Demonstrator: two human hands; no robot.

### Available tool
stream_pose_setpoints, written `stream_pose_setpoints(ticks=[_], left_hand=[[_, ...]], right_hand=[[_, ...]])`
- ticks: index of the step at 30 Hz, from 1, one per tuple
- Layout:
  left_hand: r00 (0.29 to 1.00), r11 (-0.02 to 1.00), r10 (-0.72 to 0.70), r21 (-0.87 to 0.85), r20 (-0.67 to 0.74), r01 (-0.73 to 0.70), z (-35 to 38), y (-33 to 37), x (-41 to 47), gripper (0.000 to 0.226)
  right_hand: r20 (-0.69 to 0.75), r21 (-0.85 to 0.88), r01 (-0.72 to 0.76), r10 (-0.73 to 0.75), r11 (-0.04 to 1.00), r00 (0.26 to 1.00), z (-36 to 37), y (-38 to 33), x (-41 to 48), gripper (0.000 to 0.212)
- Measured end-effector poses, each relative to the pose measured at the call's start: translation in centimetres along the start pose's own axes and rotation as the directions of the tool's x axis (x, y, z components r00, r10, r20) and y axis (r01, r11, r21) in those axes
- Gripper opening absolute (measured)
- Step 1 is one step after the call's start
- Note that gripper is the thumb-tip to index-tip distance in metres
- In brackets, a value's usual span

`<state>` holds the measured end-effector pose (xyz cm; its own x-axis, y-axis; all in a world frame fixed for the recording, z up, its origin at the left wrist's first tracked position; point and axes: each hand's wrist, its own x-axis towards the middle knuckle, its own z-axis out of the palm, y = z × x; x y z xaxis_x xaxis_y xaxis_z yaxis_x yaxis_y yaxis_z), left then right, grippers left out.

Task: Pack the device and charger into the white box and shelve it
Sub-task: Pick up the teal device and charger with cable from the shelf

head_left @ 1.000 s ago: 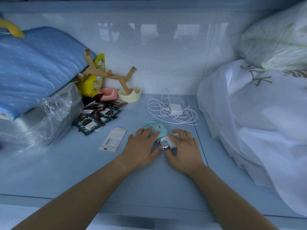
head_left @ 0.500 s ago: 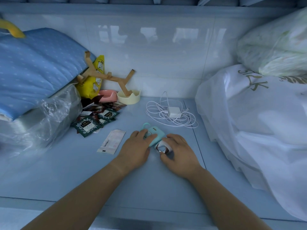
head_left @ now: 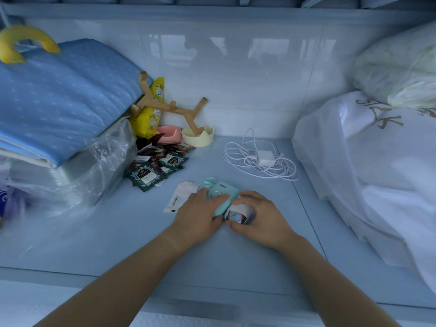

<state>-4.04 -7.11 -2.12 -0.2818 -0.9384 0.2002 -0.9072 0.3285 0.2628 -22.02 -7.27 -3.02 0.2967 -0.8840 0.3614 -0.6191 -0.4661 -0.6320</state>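
A small mint-green device (head_left: 223,190) with a round button lies on the pale blue shelf (head_left: 118,232). My left hand (head_left: 200,213) lies over its left side, fingers on the button. My right hand (head_left: 257,218) grips a white curl of paper (head_left: 238,214) at the device's right end, between thumb and fingers. The white charger (head_left: 265,158) with its coiled cable lies apart, farther back on the shelf. No white box is in view.
Folded blue bedding (head_left: 59,102) on plastic-wrapped items fills the left. Tea sachets (head_left: 151,173), a white packet (head_left: 181,197), a cream bowl (head_left: 198,136) with a wooden stand and a yellow pouch sit behind. A large white bag (head_left: 365,173) crowds the right.
Both hands have stayed on the device. The right hand's grip on the paper curl has shifted slightly; the view has tilted a little.
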Motion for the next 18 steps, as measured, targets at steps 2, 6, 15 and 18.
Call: stream_pose_setpoints(ticks=[2, 6, 15, 18], left_hand=[[0.999, 0.999, -0.037, 0.005, -0.007, 0.037, -0.5, -1.0, -0.9, 0.051], [0.996, 0.995, -0.082, 0.048, -0.046, 0.084, -1.5, -3.5, -2.8, 0.048], [0.997, 0.998, -0.061, 0.005, -0.047, 0.061, -2.5, -8.0, -5.6, 0.054], [0.998, 0.999, -0.009, -0.045, -0.062, 0.006, -2.7, -8.1, -5.7, 0.055]], right_hand=[[-0.001, 0.04, 0.031, -0.031, 0.999, 1.0, 0.8, -1.1, 0.2, 0.039], [0.021, 0.088, 0.079, -0.081, 0.993, 0.996, 2.8, -3.4, 0.7, 0.044], [0.035, 0.049, 0.052, -0.054, 0.997, 0.998, 6.2, -6.4, 1.7, 0.064], [0.024, 0.018, 0.023, -0.023, 1.0, 0.999, 6.5, -6.6, 1.6, 0.063]])
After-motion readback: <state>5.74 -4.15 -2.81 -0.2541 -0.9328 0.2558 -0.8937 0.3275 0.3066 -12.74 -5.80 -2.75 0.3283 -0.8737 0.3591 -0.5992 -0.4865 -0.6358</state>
